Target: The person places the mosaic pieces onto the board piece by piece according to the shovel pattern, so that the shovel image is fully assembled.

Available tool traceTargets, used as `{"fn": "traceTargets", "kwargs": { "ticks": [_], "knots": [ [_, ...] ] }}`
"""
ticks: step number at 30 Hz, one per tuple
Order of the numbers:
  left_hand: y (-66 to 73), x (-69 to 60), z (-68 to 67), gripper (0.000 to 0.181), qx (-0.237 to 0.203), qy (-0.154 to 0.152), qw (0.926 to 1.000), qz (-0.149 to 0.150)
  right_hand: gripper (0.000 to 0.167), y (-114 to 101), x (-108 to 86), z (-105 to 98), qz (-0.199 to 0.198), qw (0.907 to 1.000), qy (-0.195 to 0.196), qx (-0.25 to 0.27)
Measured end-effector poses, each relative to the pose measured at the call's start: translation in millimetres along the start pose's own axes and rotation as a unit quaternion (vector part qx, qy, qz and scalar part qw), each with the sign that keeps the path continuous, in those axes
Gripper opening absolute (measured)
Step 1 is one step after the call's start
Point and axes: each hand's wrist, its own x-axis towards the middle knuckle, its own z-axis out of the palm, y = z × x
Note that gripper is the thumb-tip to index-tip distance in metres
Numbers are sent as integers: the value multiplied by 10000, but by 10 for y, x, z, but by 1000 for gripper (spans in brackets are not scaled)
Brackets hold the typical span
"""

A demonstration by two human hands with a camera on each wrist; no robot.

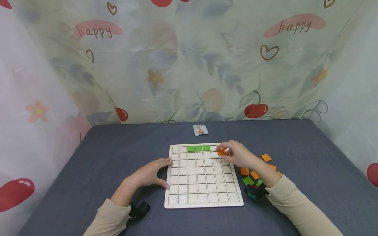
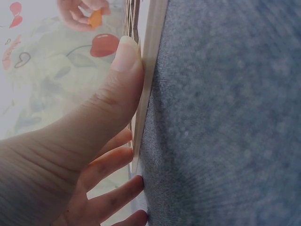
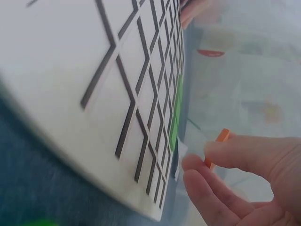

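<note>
A white grid board (image 1: 203,207) lies on the dark table, with three green tiles (image 1: 199,148) side by side in its far row. My left hand (image 1: 150,173) rests against the board's left edge, thumb and fingers spread; the left wrist view shows the thumb (image 2: 127,61) touching the rim. Above the board's far right corner, my right hand (image 1: 237,154) pinches an orange tile (image 1: 220,152) between thumb and fingers. In the right wrist view the orange tile (image 3: 218,147) stands on edge in that pinch, apart from the board.
Several loose orange tiles (image 1: 266,157) and green tiles (image 1: 248,180) lie right of the board, partly hidden by the right forearm. A small printed card (image 1: 200,130) lies beyond the board. A patterned curtain (image 1: 189,65) hangs behind the table (image 1: 133,137).
</note>
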Motion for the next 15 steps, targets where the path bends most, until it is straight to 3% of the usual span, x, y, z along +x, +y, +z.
{"fn": "traceTargets", "kwargs": {
  "ticks": [15],
  "knots": [
    [-28, -17, 3, 88, 15, 19, 9999, 99, 31, -126, 223, 146, -253, 9995, -73, 175]
  ]
}}
